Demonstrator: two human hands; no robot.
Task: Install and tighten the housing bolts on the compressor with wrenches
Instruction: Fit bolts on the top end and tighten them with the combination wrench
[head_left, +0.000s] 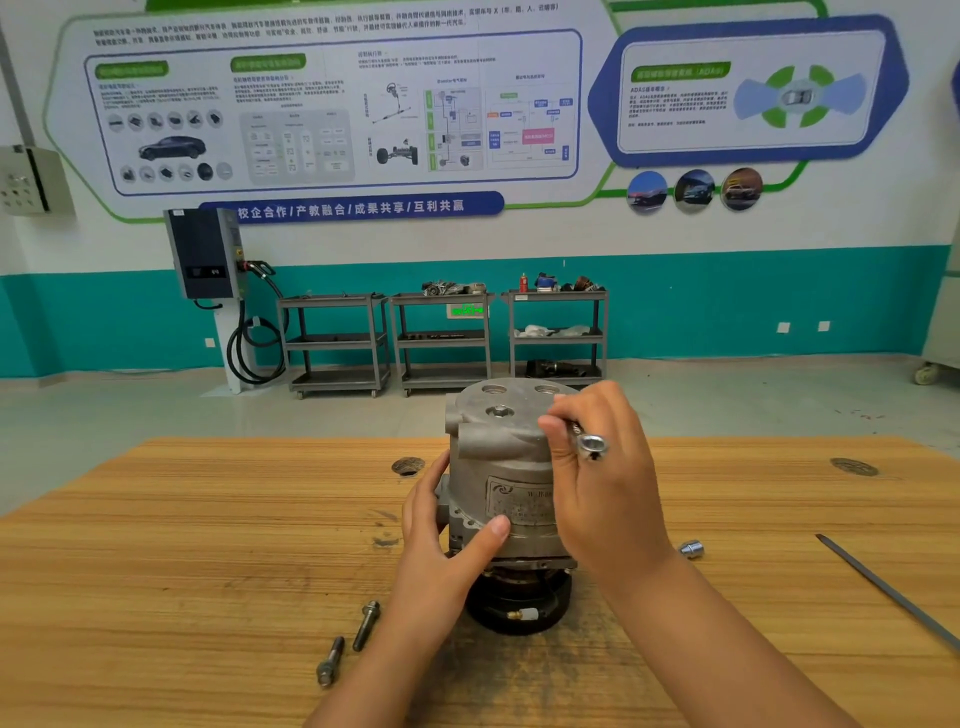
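Observation:
A grey metal compressor (498, 441) stands upright on its black pulley in the middle of the wooden table (208, 545). My left hand (441, 540) grips its lower left side, thumb across the label. My right hand (605, 478) holds a shiny wrench (589, 444) at the compressor's top right edge; the ring end sticks out toward me and the working end is hidden by my fingers. Two long bolts (366, 625) (330, 661) lie loose on the table at the front left.
A small chrome socket (691, 548) lies right of the compressor. A thin dark metal rod (888, 590) lies diagonally at the right edge. Two round holes (408, 465) (853, 466) sit in the tabletop. Three tool carts (441, 338) stand by the far wall.

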